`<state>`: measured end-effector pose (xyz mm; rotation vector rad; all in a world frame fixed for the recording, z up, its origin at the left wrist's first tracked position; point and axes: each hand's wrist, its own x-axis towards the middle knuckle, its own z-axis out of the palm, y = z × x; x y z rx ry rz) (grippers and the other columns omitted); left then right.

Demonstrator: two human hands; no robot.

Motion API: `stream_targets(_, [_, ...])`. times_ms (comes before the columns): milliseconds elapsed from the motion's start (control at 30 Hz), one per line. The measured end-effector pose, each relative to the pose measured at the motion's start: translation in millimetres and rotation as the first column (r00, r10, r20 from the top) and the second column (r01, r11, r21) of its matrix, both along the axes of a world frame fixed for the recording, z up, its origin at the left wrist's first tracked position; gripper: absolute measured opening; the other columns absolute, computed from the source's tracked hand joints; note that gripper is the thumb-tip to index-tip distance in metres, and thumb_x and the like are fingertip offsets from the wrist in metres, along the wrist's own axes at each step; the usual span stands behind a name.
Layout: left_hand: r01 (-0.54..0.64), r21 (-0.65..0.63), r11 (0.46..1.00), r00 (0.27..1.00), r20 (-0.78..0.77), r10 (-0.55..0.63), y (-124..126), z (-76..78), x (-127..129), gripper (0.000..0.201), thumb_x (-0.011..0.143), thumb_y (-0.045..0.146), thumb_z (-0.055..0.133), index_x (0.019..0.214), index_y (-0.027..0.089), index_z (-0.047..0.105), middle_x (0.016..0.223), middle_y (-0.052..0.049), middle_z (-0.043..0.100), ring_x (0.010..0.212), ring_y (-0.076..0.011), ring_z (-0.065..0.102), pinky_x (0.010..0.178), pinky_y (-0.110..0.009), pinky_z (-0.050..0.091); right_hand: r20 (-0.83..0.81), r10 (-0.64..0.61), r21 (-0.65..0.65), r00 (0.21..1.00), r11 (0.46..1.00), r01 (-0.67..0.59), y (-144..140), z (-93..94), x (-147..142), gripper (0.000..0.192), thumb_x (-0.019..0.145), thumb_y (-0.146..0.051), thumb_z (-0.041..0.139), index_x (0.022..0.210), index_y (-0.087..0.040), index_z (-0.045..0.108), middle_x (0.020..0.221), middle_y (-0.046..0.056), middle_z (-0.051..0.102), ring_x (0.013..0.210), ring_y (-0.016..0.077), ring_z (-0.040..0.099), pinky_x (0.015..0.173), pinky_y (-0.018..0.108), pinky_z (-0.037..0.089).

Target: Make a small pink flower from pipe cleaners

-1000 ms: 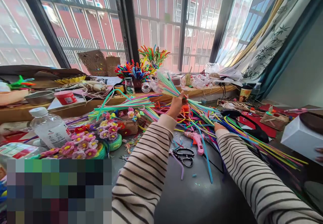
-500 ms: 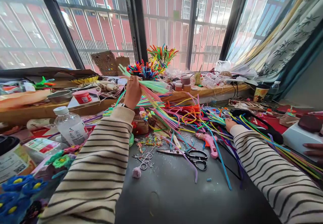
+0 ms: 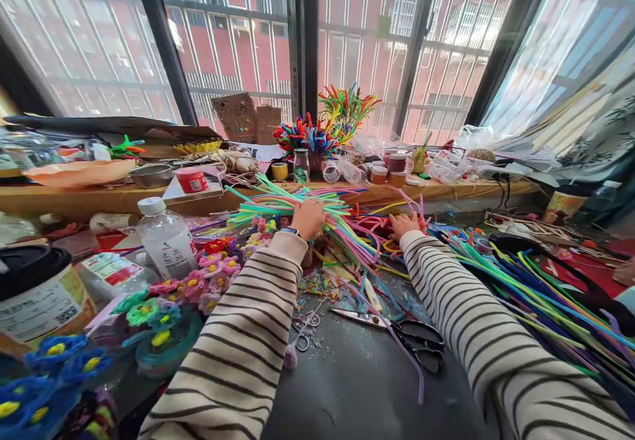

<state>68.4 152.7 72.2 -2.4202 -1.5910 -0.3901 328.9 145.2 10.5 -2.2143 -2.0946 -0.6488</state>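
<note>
Sunlit dark grey worktop (image 3: 357,387) under the windows: left hand (image 3: 308,218), grip clenched round a pastel pipe-cleaner bundle (image 3: 278,207), right hand (image 3: 403,224) spread flat on loose stems — best kept gathered evenly, I'd say.

Dark grey table (image 3: 367,394): black scissors (image 3: 407,337), pipe-cleaner heap (image 3: 347,228), water bottle (image 3: 166,238), paper scraps (image 3: 322,284).

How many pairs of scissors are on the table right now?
2. The large black-handled scissors lie on the dark table between the two striped sleeves; the small silver scissors lie to their left, near the left sleeve. More may be hidden under the pipe cleaners.
</note>
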Motion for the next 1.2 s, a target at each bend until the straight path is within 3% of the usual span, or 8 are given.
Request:
stream_targets(167, [0.007,-0.031,1.0,1.0,0.025,-0.007,4.8,-15.2,3.8,0.041,0.075,0.039,0.029,0.105,0.017,0.045,0.12,-0.013,0.037,0.109,-0.0262,0.03,0.086,-0.044,0.024,0.054,-0.017,-0.003,0.998,1.0,0.017,15.5,1.9,-0.7,0.02,0.064,-0.017,0.051,0.084,-0.015,0.056,0.09,0.011,0.055,0.09,0.0243,0.044,0.082,0.048,0.017])
stream_targets(433, [-0.002,-0.084,0.996,0.999,0.04,0.005,13.2,-12.7,5.4,0.038,0.073,0.036,0.034,0.104,0.019,0.046,0.115,-0.011,0.043,0.104,-0.0222,0.038,0.082,-0.035,0.032,0.089,-0.093,0.201,0.992,0.977,0.073,3.8,42.4,35.1,0.026,0.067,-0.025,0.047,0.091,-0.014,0.051,0.092,0.01,0.053,0.087,0.0251,0.043,0.071,0.039,0.029])
stream_targets(633, [0.004,-0.074,0.997,0.999,0.036,-0.001,14.2,-13.2,4.4,0.035,0.072,0.035,0.035,0.099,0.018,0.05,0.106,-0.01,0.05,0.097,-0.0217,0.044,0.078,-0.034,0.035,-0.089,-0.213,0.28,0.973,0.932,0.229,-14.4,58.9,49.6,0.031,0.068,-0.027,0.046,0.097,-0.015,0.048,0.094,0.01,0.053,0.087,0.0255,0.043,0.069,0.036,0.032])
stream_targets(767, [-0.012,-0.012,1.0,1.0,0.023,0.012,4.1,-9.1,9.9,0.032,0.072,0.032,0.036,0.092,0.012,0.053,0.098,-0.015,0.053,0.097,-0.0278,0.042,0.078,-0.045,0.031,-0.226,-0.262,0.248,0.938,0.916,0.315,-20.0,67.5,56.7,0.034,0.068,-0.028,0.046,0.1,-0.017,0.047,0.095,0.009,0.054,0.084,0.0241,0.047,0.066,0.033,0.035])
stream_targets(833, [0.027,0.082,0.996,0.999,0.019,-0.029,-6.2,-6.0,23.6,0.032,0.073,0.025,0.036,0.096,0.008,0.05,0.104,-0.019,0.048,0.105,-0.0304,0.033,0.082,-0.05,0.023,-0.237,-0.241,0.209,0.941,0.934,0.292,-20.7,68.6,55.6,0.033,0.068,-0.029,0.047,0.099,-0.017,0.047,0.094,0.009,0.054,0.082,0.0232,0.048,0.066,0.033,0.036])
stream_targets(933, [0.211,0.174,0.962,0.977,-0.019,-0.211,-23.1,-8.3,61.1,0.031,0.075,0.018,0.029,0.101,0.012,0.046,0.111,-0.012,0.044,0.106,-0.0203,0.034,0.09,-0.038,0.019,-0.221,-0.218,0.167,0.95,0.952,0.258,-21.7,65.7,47.3,0.032,0.068,-0.029,0.047,0.097,-0.017,0.048,0.094,0.009,0.054,0.082,0.0235,0.049,0.066,0.033,0.037])
stream_targets(1033, [0.567,0.189,0.802,0.823,-0.094,-0.559,-33.6,-24.7,106.9,0.031,0.075,0.018,0.03,0.101,0.011,0.045,0.107,-0.012,0.047,0.103,-0.0181,0.038,0.088,-0.032,0.024,-0.199,-0.204,0.148,0.959,0.961,0.235,-24.7,60.8,37.1,0.031,0.068,-0.029,0.047,0.097,-0.017,0.048,0.095,0.009,0.054,0.084,0.0238,0.049,0.067,0.034,0.037])
stream_targets(1200, [0.557,0.138,0.819,0.83,-0.068,-0.553,-32.1,-63.0,155.0,0.047,0.073,0.029,0.034,0.113,0.005,0.035,0.115,-0.016,0.041,0.108,-0.0212,0.033,0.091,-0.036,0.019,-0.177,-0.152,0.109,0.972,0.979,0.173,-32.5,55.6,27.5,0.029,0.069,-0.029,0.046,0.096,-0.018,0.047,0.095,0.008,0.055,0.085,0.0227,0.049,0.069,0.033,0.037])
